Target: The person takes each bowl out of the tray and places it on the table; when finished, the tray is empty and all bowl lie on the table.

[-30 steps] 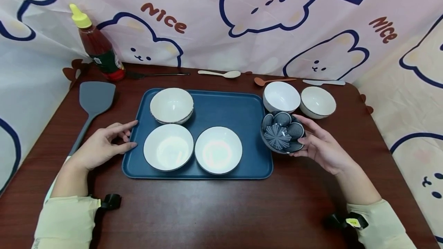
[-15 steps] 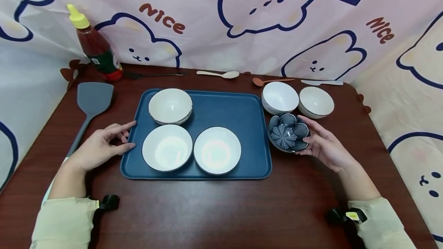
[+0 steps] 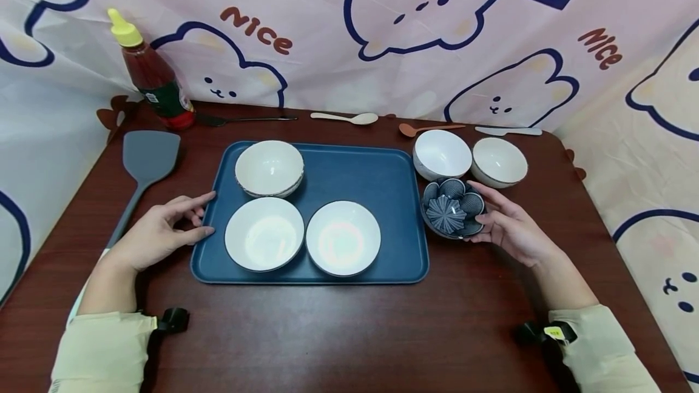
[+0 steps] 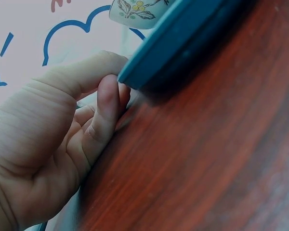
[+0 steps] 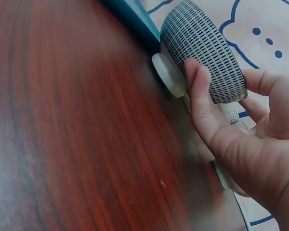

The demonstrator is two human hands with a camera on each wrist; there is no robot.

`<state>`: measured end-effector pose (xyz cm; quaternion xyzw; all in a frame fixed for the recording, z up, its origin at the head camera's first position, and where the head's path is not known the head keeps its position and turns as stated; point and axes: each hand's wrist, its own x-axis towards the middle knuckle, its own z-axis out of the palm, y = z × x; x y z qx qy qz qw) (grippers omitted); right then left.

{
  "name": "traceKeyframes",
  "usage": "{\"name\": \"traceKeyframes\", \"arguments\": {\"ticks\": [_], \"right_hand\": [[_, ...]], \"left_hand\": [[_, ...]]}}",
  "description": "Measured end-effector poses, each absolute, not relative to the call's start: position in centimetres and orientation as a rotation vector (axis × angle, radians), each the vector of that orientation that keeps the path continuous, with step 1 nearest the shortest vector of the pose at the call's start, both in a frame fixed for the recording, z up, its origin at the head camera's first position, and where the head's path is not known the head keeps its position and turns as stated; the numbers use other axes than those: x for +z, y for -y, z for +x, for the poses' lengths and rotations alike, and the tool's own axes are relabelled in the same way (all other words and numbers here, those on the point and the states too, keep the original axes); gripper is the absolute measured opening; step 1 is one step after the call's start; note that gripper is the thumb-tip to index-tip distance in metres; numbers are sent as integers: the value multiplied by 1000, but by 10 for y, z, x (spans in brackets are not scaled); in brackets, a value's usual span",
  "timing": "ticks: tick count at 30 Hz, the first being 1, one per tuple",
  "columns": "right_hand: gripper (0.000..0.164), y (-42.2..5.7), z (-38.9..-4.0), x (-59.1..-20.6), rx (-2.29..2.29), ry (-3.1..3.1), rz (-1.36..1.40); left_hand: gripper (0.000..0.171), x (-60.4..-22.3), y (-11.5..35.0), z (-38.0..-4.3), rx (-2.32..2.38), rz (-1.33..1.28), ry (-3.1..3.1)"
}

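Note:
My right hand holds a dark blue patterned bowl just beyond the right edge of the blue tray. In the right wrist view this bowl shows a dashed outside and a pale foot, close over the table. My left hand touches the tray's left edge with thumb and index finger spread. On the tray, a white bowl and another white bowl stand side by side along the front. Behind them, at the back left, white bowls are stacked.
Behind the patterned bowl stand a white bowl and a smaller cream bowl. A grey spatula and a sauce bottle are at left. Along the back lie a black fork, white spoon, brown spoon and white knife.
The right hand has moved the patterned bowl slightly right, from overlapping the tray's right edge to beside it, and lower. The left hand keeps its place at the tray's edge.

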<state>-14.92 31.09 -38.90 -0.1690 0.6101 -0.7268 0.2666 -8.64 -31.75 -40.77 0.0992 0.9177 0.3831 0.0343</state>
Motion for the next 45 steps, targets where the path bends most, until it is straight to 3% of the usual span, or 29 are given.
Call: {"name": "traceKeyframes", "arguments": {"ticks": [16, 27, 45], "right_hand": [[61, -308, -148, -392, -1939, -1742, -374], [45, -304, -139, -363, -2104, -1963, -233], [49, -230, -128, -340, -1884, -1917, -385]], "left_hand": [[61, -408, 320, -87, 1133, 271, -2847], [61, -408, 321, -85, 1136, 267, -2837], [62, -407, 318, -86, 1137, 257, -2824]]}}
